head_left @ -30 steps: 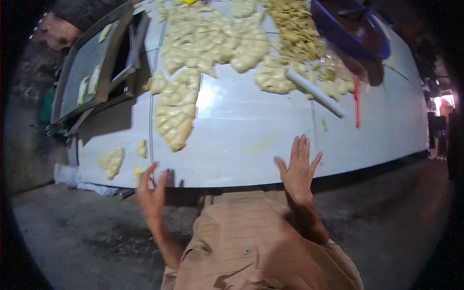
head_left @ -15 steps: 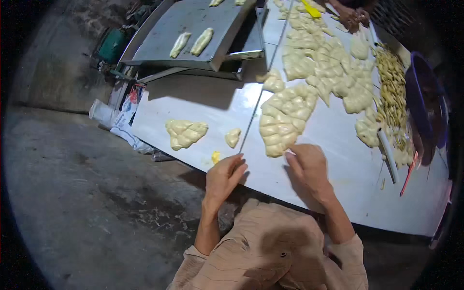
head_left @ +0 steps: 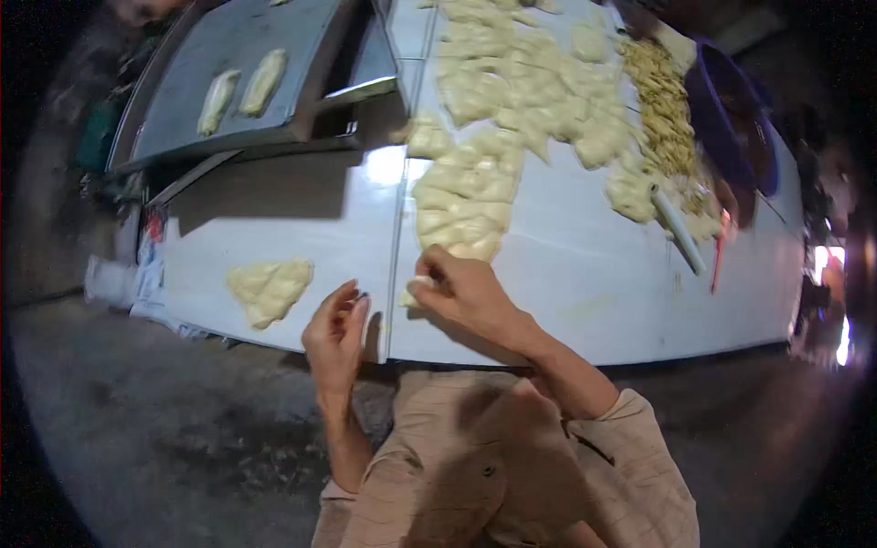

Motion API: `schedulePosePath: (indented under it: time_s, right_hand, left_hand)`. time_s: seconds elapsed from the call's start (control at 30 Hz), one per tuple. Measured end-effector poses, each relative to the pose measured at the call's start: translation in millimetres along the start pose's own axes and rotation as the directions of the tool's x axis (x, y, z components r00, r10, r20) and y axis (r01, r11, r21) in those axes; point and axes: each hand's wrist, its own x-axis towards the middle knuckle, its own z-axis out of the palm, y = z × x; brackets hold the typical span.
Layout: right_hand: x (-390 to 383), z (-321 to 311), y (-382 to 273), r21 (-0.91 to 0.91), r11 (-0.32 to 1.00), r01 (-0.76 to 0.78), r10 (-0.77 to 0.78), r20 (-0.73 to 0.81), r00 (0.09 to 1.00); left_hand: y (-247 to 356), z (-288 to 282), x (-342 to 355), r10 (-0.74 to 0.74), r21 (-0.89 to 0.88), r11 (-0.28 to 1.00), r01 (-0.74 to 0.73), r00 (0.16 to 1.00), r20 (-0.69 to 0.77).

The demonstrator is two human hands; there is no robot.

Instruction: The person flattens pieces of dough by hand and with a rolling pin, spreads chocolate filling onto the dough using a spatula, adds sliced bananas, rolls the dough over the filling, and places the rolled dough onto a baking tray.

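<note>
My right hand (head_left: 463, 290) is closed in a pinch on a small dough piece (head_left: 407, 297), just below the front end of a large slab of cut dough portions (head_left: 461, 205). My left hand (head_left: 336, 333) hovers near the table's front edge with fingers curved and apart, nothing visible in it. To its left lies a triangular dough piece (head_left: 268, 290) on the white tabletop (head_left: 585, 301). More cut dough (head_left: 512, 82) covers the back middle of the table.
Stacked metal trays (head_left: 183, 110) at back left carry shaped dough pieces (head_left: 263, 82). At right are pale yellow strips (head_left: 658, 110), a blue basin (head_left: 758, 164), a pale rolling tube (head_left: 676, 228) and a red stick (head_left: 717, 256). A white sack (head_left: 110, 279) sits beyond the left edge.
My right hand has moved leftward from the bare right side of the table to the small dough piece, closing on it. My left hand has risen slightly. The view has shifted as the head turned.
</note>
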Motion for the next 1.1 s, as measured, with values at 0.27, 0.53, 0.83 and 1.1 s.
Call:
schedulePosePath:
  time_s: [0.27, 0.53, 0.83, 1.1]
  right_hand:
    - [-141, -56, 85, 0.048, 0.896, -0.441, 0.413, -0.451, 0.791]
    - [-174, -54, 107, -0.418, 0.907, -0.047, -0.069, -0.259, 0.964]
    - [-172, -73, 150, -0.595, 0.803, 0.048, -0.170, -0.151, 0.974]
    - [-208, -197, 214, -0.360, 0.776, -0.518, -0.077, -0.869, 0.489]
  left_hand:
    - [33, 87, -17, 0.556, 0.022, 0.796, -0.604, 0.746, 0.366]
    - [48, 185, -71, 0.441, 0.251, 0.402, -0.881, 0.426, 0.790]
    - [45, 185, -97, 0.428, 0.330, 0.426, -0.842, 0.509, 0.747]
    - [54, 198, -80, 0.348, 0.478, 0.454, -0.752, 0.643, 0.682]
